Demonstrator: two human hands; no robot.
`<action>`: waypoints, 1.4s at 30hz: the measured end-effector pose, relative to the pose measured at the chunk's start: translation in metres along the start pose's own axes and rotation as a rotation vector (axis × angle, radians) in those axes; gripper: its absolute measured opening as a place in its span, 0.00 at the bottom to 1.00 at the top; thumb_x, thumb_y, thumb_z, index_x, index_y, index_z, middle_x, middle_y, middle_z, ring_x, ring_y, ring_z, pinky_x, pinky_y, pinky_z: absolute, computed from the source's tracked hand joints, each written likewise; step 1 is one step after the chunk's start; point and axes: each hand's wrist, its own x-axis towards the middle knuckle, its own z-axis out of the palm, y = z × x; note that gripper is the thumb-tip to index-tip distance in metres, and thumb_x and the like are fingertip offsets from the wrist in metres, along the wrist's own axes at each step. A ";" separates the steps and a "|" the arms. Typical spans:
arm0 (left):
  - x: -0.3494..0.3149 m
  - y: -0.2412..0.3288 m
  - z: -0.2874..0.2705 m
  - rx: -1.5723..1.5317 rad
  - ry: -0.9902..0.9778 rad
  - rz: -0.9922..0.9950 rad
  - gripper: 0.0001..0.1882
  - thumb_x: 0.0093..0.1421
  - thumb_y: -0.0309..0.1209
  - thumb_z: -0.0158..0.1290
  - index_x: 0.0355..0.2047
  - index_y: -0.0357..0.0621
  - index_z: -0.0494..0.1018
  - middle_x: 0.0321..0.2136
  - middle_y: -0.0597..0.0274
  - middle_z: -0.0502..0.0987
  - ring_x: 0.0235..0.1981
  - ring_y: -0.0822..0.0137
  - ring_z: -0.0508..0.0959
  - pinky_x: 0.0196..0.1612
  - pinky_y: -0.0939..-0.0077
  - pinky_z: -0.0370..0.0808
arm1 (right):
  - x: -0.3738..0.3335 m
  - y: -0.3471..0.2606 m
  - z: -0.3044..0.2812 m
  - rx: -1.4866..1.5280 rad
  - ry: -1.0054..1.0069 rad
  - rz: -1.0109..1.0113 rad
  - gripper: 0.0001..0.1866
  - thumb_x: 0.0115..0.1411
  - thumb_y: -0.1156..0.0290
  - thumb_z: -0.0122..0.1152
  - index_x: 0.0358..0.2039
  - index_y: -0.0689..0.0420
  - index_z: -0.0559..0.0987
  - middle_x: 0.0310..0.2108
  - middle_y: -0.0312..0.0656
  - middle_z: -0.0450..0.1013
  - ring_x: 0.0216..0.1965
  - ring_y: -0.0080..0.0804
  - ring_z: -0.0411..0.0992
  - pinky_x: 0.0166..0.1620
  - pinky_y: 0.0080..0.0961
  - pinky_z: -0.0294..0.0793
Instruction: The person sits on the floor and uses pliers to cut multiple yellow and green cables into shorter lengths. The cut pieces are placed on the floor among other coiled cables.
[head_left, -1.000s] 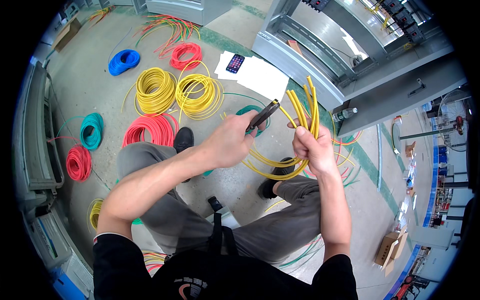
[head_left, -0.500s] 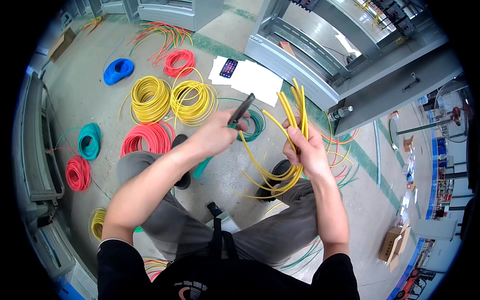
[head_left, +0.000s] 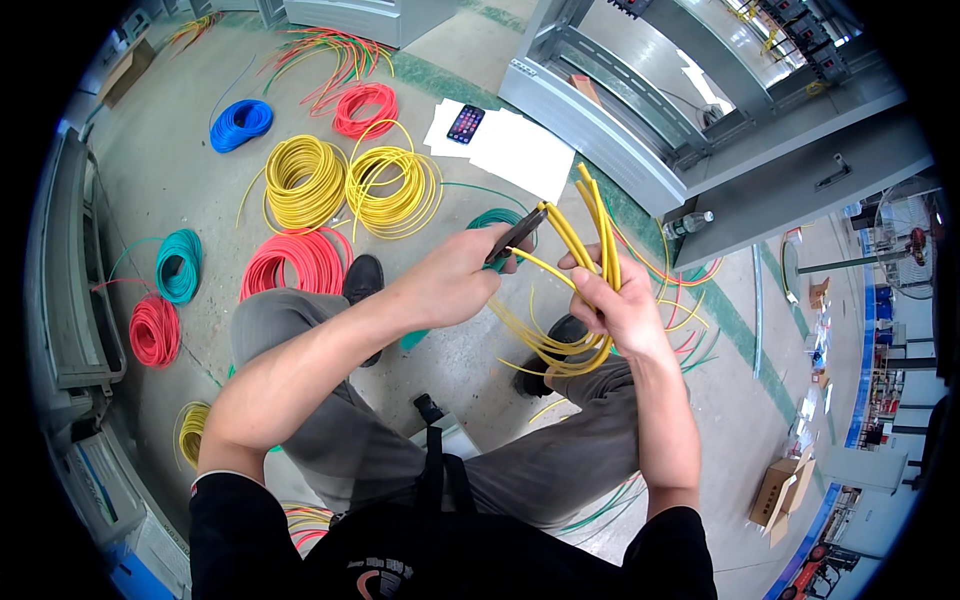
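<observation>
Yellow wires (head_left: pixel 604 235) make up the bundle in the head view, standing in front of the person between the two arms. The right hand (head_left: pixel 618 305) is clamped around them, thumb across the front, with cut ends fanning out above and loose tails hanging below, near the right shoe (head_left: pixel 570 327).

The left hand (head_left: pixel 462 268) is closed around a dark tool (head_left: pixel 518 232), probably pliers or a cutter. Half a second ago its tip stood clear of the bundle; now it has come across to the end of one wire, as it was a second ago. I take this to mean that the work has returned to a single wire end. Whether the tool's jaws are closed on that wire, I cannot tell. Another end bends leftward, just beside the tool.

On the floor, little has changed: the yellow coils (head_left: pixel 305 180) and red coil (head_left: pixel 290 262) lie where they were, and the phone (head_left: pixel 466 124) rests on white papers (head_left: pixel 525 150).
</observation>
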 end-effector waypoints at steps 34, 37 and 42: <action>0.009 -0.007 0.023 0.311 0.350 0.294 0.14 0.46 0.15 0.46 0.35 0.37 0.67 0.27 0.49 0.70 0.32 0.47 0.72 0.36 0.57 0.68 | -0.009 -0.007 -0.021 0.315 -0.035 0.157 0.13 0.65 0.66 0.51 0.34 0.66 0.73 0.13 0.30 0.57 0.10 0.13 0.49 0.13 0.14 0.47; 0.018 -0.006 0.018 0.698 0.626 0.387 0.15 0.45 0.16 0.45 0.35 0.37 0.67 0.29 0.49 0.71 0.33 0.49 0.73 0.36 0.58 0.68 | -0.007 -0.009 -0.010 0.273 0.079 0.137 0.13 0.64 0.65 0.53 0.34 0.64 0.74 0.14 0.30 0.59 0.12 0.12 0.49 0.14 0.14 0.46; 0.009 0.016 0.004 -0.248 0.025 -0.060 0.19 0.43 0.15 0.43 0.38 0.35 0.69 0.31 0.53 0.73 0.37 0.56 0.75 0.38 0.66 0.71 | -0.002 -0.008 -0.009 0.136 0.200 0.025 0.12 0.63 0.65 0.56 0.29 0.61 0.75 0.16 0.31 0.64 0.14 0.12 0.54 0.15 0.13 0.50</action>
